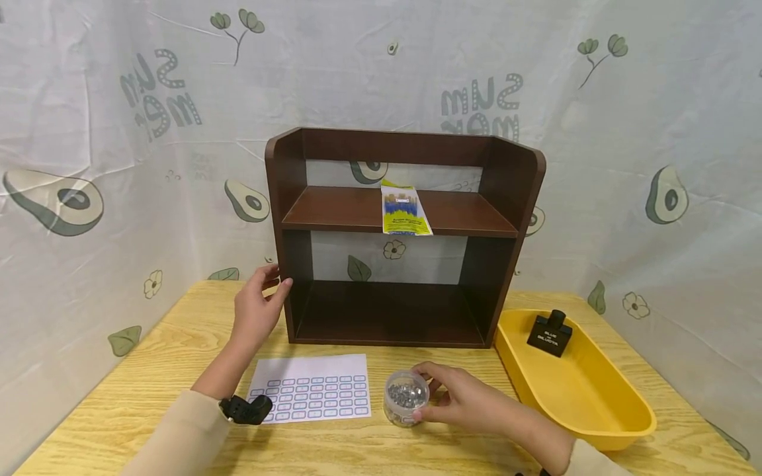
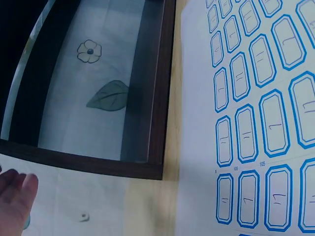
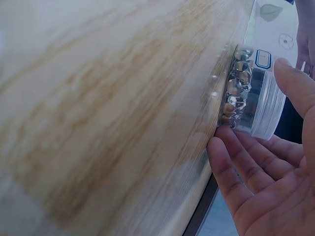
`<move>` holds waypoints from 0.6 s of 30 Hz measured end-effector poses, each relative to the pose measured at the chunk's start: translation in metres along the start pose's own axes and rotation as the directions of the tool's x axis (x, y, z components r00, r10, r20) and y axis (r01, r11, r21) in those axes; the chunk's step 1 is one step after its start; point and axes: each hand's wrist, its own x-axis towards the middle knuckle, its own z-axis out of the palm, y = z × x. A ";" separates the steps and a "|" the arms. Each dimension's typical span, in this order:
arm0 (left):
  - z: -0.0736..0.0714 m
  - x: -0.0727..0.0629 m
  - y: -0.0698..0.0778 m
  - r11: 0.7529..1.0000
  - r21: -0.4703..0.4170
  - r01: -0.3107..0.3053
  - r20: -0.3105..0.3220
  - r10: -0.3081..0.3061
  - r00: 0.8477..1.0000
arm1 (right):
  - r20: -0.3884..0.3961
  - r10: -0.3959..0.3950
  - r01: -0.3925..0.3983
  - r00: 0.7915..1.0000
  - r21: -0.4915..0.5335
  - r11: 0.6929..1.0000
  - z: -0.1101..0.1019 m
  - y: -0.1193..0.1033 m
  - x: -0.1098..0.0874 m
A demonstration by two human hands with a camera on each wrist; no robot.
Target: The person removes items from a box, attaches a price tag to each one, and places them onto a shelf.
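On the table, my right hand (image 1: 455, 396) has its thumb and fingers around a small clear round jar (image 1: 407, 398) of shiny silvery pieces. The right wrist view shows a blue-framed label (image 3: 263, 59) on the jar's side, with the thumb by the lid and fingers beneath. My left hand (image 1: 262, 304) is raised at the left side panel of a dark brown two-tier shelf (image 1: 399, 344), its fingers loosely bent. Whether it touches the panel I cannot tell. Below that hand lies a white sheet of blue-framed labels (image 1: 315, 367).
A yellow and blue packet (image 1: 406, 210) lies on the upper shelf board, overhanging its front edge. To the right stands a yellow tray (image 1: 580, 387) with a black bottle (image 1: 550, 332) in it. A printed curtain (image 1: 381, 66) hangs behind the table.
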 end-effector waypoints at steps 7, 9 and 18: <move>0.004 0.002 -0.002 0.999 0.027 -0.040 0.014 0.040 0.999 | 0.002 -0.026 0.026 1.000 0.013 1.000 0.001 0.002 0.000; 0.004 0.002 -0.002 0.999 0.028 -0.033 0.017 0.032 0.999 | 0.001 -0.035 0.035 0.999 0.023 0.999 0.002 0.002 0.000; 0.003 0.004 -0.002 0.990 0.106 -0.094 0.030 0.091 0.995 | -0.046 -0.039 0.039 0.998 0.000 0.999 0.006 0.000 0.002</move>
